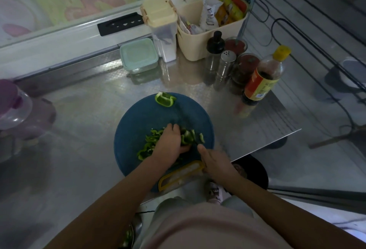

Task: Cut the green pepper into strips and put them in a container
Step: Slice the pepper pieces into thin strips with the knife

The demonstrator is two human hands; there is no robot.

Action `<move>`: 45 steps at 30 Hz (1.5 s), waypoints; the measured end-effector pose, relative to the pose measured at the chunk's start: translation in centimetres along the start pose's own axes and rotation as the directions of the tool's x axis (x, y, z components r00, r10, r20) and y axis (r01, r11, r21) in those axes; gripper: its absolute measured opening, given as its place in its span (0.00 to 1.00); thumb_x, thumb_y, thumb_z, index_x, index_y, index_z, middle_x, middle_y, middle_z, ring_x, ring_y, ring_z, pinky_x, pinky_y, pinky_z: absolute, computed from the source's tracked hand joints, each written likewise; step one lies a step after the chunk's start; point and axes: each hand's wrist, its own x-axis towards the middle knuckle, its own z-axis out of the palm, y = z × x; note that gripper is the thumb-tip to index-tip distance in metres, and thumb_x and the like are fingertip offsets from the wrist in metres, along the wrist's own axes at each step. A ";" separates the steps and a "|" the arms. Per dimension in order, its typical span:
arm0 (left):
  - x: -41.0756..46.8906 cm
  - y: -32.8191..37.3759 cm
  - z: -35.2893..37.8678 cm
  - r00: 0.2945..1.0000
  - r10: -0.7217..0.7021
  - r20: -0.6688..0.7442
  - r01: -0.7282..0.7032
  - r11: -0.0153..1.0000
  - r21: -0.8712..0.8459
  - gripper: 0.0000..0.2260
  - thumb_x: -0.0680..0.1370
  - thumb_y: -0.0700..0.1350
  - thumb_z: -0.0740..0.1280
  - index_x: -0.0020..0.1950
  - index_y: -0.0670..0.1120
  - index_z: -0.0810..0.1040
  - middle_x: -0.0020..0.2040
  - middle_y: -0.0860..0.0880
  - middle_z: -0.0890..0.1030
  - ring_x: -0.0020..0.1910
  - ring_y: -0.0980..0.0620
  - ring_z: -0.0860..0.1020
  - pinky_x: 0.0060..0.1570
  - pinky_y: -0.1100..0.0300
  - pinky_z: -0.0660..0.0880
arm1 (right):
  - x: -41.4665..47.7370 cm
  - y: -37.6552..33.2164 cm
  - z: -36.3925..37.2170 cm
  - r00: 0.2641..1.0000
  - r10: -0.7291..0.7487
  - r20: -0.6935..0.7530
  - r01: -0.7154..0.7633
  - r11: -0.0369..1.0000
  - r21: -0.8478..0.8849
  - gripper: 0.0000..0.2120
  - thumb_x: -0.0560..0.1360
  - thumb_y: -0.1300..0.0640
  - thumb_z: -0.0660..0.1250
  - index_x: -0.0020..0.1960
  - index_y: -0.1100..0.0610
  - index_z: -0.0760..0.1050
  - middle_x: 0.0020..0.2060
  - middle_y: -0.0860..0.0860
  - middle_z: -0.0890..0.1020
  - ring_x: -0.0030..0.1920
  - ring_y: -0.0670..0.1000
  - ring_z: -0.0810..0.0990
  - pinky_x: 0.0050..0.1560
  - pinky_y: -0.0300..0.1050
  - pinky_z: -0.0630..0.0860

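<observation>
Steel bench (79, 120), blue board (138, 114). Left hand (171, 143) fingers curl over pepper piece (188, 136) mid-board, cut strips (147, 148) beside it. Right hand (214, 164) fingers wrapped round knife (blade too dim to see). Pepper likely light, slick, springy: pin skin-down near cut. 1 chunk (165, 99) uncut.

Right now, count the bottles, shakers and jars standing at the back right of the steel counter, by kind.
Bottles: 2, the black-capped clear glass bottle and the yellow-capped dark sauce bottle
Shakers: 1, the metal-topped glass shaker
Jars: 2, the red-lidded glass jars
Total: 5
</observation>
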 end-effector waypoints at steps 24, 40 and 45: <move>-0.7 0.5 0.6 0.999 -0.016 -0.046 0.016 1.000 -0.001 0.27 0.72 0.51 0.71 0.64 0.39 0.64 0.61 0.42 0.67 0.62 0.45 0.68 0.62 0.56 0.66 | -1.9 -0.6 0.9 0.999 0.015 0.051 -0.005 0.982 -0.189 0.26 0.80 0.41 0.44 0.32 0.57 0.62 0.29 0.48 0.69 0.29 0.43 0.65 0.42 0.44 0.66; -0.6 0.3 1.0 0.997 0.017 -0.069 -0.014 0.999 0.051 0.28 0.72 0.54 0.70 0.62 0.40 0.64 0.59 0.43 0.68 0.60 0.47 0.68 0.62 0.58 0.65 | 0.4 -0.4 2.0 0.998 0.050 0.042 -0.041 0.979 -0.197 0.23 0.79 0.40 0.43 0.35 0.53 0.64 0.29 0.49 0.67 0.39 0.55 0.73 0.42 0.45 0.69; -0.7 0.3 0.9 0.997 0.039 -0.073 -0.033 0.996 0.085 0.27 0.73 0.56 0.68 0.61 0.40 0.64 0.58 0.43 0.68 0.58 0.47 0.68 0.60 0.60 0.63 | 0.5 -1.6 1.1 0.999 0.050 0.010 -0.048 0.984 -0.173 0.24 0.82 0.44 0.43 0.42 0.59 0.68 0.37 0.56 0.73 0.43 0.58 0.75 0.43 0.44 0.66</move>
